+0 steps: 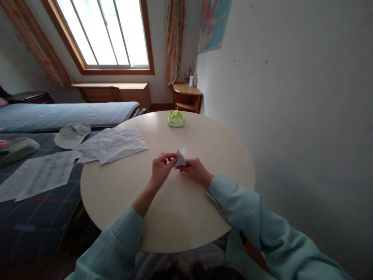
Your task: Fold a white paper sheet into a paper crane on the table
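A small piece of folded white paper [180, 160] with a pointed top is held over the middle of the round table [175, 210]. My left hand [162, 168] pinches its left edge between thumb and fingertips. From the other side, my right hand [196, 171] grips its lower right part, the fingers partly hidden behind it. Both hands are closed on the same paper, close above the tabletop.
Creased white sheets [122, 144] lie at the table's left edge. A green and white tissue pack [176, 119] stands at the far side. Left of the table, a plaid bed [37, 217] holds printed sheets [43, 175] and a white cap [71, 136]. A wall [305, 116] rises at right.
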Demonstrator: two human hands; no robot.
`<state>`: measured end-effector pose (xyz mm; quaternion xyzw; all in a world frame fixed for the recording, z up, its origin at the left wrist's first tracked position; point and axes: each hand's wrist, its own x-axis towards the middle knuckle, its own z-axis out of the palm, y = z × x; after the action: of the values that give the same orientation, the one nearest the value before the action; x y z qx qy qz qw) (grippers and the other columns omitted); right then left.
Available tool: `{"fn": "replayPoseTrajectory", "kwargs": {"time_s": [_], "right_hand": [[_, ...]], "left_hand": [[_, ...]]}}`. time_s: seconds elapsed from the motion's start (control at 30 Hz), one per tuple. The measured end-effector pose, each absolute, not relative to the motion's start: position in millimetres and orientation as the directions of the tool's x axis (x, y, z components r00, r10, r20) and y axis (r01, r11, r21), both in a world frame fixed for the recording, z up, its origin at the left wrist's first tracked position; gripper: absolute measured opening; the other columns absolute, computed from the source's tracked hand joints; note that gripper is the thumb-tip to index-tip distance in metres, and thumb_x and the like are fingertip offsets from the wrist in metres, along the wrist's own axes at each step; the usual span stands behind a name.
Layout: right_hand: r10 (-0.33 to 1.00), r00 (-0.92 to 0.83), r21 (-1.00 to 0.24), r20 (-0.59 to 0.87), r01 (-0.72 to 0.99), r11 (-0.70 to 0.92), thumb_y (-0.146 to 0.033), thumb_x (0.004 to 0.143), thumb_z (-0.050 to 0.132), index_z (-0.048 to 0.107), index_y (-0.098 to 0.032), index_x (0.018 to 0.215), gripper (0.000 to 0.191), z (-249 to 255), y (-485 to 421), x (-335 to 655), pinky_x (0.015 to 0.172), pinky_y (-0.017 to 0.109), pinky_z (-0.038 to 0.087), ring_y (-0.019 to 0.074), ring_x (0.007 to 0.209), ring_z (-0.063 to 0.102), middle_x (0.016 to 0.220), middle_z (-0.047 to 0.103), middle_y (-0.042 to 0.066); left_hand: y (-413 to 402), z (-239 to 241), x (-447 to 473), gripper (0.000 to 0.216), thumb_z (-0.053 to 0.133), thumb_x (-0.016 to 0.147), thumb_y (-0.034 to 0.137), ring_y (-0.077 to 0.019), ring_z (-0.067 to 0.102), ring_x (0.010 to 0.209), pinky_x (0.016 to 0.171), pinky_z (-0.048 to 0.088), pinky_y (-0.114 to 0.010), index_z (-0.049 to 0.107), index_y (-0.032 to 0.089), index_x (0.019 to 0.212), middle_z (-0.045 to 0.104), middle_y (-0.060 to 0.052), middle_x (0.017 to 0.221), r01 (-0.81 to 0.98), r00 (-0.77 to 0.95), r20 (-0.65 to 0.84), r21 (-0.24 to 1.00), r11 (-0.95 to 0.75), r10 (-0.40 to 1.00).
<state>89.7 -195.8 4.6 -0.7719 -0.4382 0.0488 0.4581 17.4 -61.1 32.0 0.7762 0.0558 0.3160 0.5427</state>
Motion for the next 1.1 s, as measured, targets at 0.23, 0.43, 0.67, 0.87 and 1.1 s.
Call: {"fn": "replayPoseTrajectory", "kwargs": {"time_s": [0.23, 0.43, 0.67, 0.87, 1.1], "right_hand": [[0.720, 0.614, -0.719, 0.322, 0.654, -0.236, -0.020, 0.069, 0.056, 0.065, -0.009, 0.068, 0.014, 4.4, -194.9, 89.5, 0.049, 0.016, 0.031, 0.0064, 0.050, 0.041, 0.052, 0.052, -0.003], [0.725, 0.600, -0.732, 0.338, 0.652, -0.198, -0.019, 0.069, 0.055, 0.065, -0.010, 0.071, 0.014, 3.3, -195.1, 90.3, 0.050, 0.017, 0.033, 0.0071, 0.052, 0.043, 0.056, 0.054, -0.002], [0.717, 0.619, -0.714, 0.321, 0.655, -0.246, -0.018, 0.068, 0.055, 0.066, -0.010, 0.069, 0.014, 4.9, -195.5, 90.1, 0.049, 0.017, 0.031, 0.0070, 0.051, 0.041, 0.053, 0.052, -0.003], [0.719, 0.623, -0.740, 0.309, 0.632, -0.229, -0.019, 0.069, 0.054, 0.065, -0.009, 0.069, 0.014, 5.0, -195.2, 89.2, 0.050, 0.017, 0.031, 0.0072, 0.052, 0.041, 0.054, 0.052, -0.002], [0.723, 0.616, -0.734, 0.314, 0.640, -0.226, -0.018, 0.068, 0.055, 0.066, -0.010, 0.070, 0.014, 5.7, -195.9, 88.9, 0.050, 0.017, 0.032, 0.0073, 0.052, 0.042, 0.054, 0.053, -0.002]], "left_hand": [[-60.8, 32.4, 17.0, 0.013, 0.062, 0.064, 0.028, -0.0075, 0.041, 0.049, 0.048, 0.033, -0.021, 0.068, 0.017, 0.067, 0.062, 0.000, 0.061, -0.261, 0.779, 0.451, 0.864, -0.430, 0.434], [-61.6, 33.3, 16.6, 0.012, 0.063, 0.064, 0.028, -0.0074, 0.042, 0.049, 0.049, 0.033, -0.021, 0.068, 0.017, 0.067, 0.060, 0.001, 0.059, -0.263, 0.773, 0.457, 0.862, -0.433, 0.440], [-61.9, 34.3, 16.0, 0.015, 0.064, 0.064, 0.031, -0.0070, 0.042, 0.049, 0.047, 0.032, -0.020, 0.068, 0.017, 0.068, 0.061, 0.000, 0.062, -0.282, 0.766, 0.454, 0.874, -0.395, 0.456], [-61.7, 33.5, 15.2, 0.014, 0.064, 0.064, 0.030, -0.0074, 0.042, 0.049, 0.047, 0.032, -0.020, 0.068, 0.017, 0.066, 0.060, 0.001, 0.059, -0.286, 0.763, 0.460, 0.870, -0.401, 0.453], [-63.6, 37.1, 14.5, 0.013, 0.064, 0.064, 0.030, -0.0081, 0.045, 0.051, 0.047, 0.033, -0.020, 0.068, 0.017, 0.067, 0.062, 0.000, 0.061, -0.309, 0.762, 0.475, 0.864, -0.396, 0.441]]}}
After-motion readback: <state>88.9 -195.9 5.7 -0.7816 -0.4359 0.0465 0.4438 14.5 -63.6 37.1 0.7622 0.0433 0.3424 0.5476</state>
